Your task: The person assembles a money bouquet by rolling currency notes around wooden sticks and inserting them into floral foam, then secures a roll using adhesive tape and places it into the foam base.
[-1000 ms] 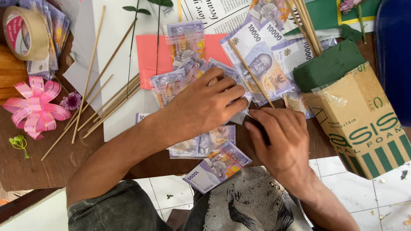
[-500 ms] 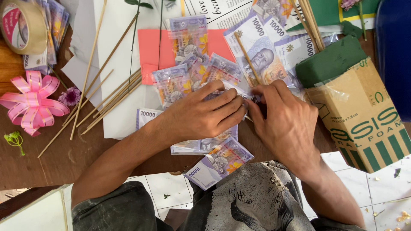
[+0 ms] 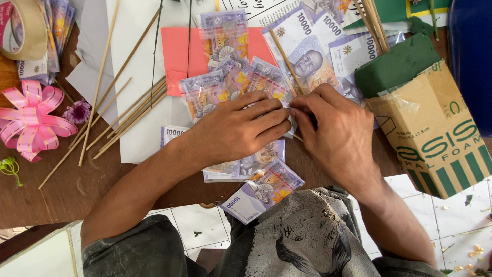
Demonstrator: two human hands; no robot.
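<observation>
**Two hands pinching a purple banknote**

Starting at the far left, a roll of tape [image 3: 20, 28] sits in the top corner of the brown table [image 3: 66, 190]. Below it lies a pink ribbon bow [image 3: 31, 118], with a small purple flower [image 3: 78, 111] just beside it. Next come thin wooden sticks [image 3: 120, 115], spread out over white paper [image 3: 138, 61]. A red card [image 3: 179, 54] lies under some wrapped banknotes [image 3: 225, 77].

In the middle, the left hand [image 3: 238, 128] lies flat on a purple banknote [image 3: 266, 154], with its fingers stretched to the right. Its fingertips are closed on the edge of the note. The right hand [image 3: 335, 128] meets it there. Its fingers are curled in tight and pinch the same edge. The note lies near the front edge of the table, mostly hidden under the hands.

Another banknote [image 3: 262, 191] lies loose just below, hanging over the table edge.

On the right, a green foam block [image 3: 397, 64] touches a cardboard box [image 3: 435, 128].
</observation>
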